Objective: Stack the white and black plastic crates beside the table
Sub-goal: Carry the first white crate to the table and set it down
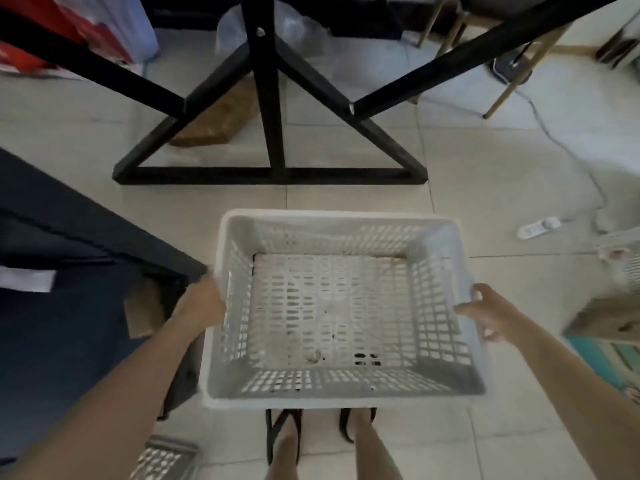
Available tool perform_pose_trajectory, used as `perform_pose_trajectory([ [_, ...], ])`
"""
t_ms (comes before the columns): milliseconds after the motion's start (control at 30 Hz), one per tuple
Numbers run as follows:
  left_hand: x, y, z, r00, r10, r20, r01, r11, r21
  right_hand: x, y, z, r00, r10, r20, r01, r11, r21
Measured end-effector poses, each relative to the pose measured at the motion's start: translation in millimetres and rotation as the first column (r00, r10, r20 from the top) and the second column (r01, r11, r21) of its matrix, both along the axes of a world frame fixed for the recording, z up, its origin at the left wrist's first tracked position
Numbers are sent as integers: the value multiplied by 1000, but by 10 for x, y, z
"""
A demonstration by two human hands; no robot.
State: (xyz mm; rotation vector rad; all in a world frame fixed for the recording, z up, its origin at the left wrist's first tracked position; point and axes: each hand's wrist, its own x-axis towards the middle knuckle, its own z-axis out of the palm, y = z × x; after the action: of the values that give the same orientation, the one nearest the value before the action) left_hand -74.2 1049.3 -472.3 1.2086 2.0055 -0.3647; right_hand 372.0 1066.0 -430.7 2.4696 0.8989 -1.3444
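Observation:
A white perforated plastic crate (341,306) hangs level in front of me, above the tiled floor and my feet. It holds only a few small specks of dirt. My left hand (201,303) grips its left rim, and my right hand (485,311) grips its right rim. Part of another perforated crate (162,459) shows at the bottom left on the floor. No black crate is clearly in view.
A black table frame (270,171) with diagonal braces stands on the floor just ahead. A dark table corner (104,233) lies at my left. A power strip (538,227) and cable sit on the right, with boxes (606,317) at the right edge.

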Motion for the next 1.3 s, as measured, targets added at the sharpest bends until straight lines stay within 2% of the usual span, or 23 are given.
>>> perform_pose_trajectory([
  [133, 135, 579, -753, 999, -39, -38, 39, 999, -16, 197, 587, -692, 997, -77, -32, 78, 997, 29],
  [400, 413, 1283, -1791, 993, -24, -117, 19, 999, -46, 464, 1417, -1706, 996, 82, 21, -84, 994, 68],
  [600, 661, 1464, -2060, 987, -9, -160, -1, 998, -60, 522, 1674, -2078, 987, 137, 85, -144, 986, 85],
  [767, 689, 1522, -2045, 981, 12, -193, -35, 992, -119, 483, 1740, -2141, 986, 147, 83, -154, 983, 94],
  [900, 793, 1572, -1865, 982, -63, -178, 25, 977, -210, 410, 1768, -2033, 959, 275, 71, -275, 961, -5],
  [1067, 1033, 1667, -1374, 971, -196, -140, 165, 965, -205, 209, 1815, -1577, 843, 530, 86, -529, 848, -43],
  [1300, 1119, 1477, -407, 955, -290, -60, 272, 939, -210, -216, 1732, -712, 738, 663, 126, -671, 741, 32],
])
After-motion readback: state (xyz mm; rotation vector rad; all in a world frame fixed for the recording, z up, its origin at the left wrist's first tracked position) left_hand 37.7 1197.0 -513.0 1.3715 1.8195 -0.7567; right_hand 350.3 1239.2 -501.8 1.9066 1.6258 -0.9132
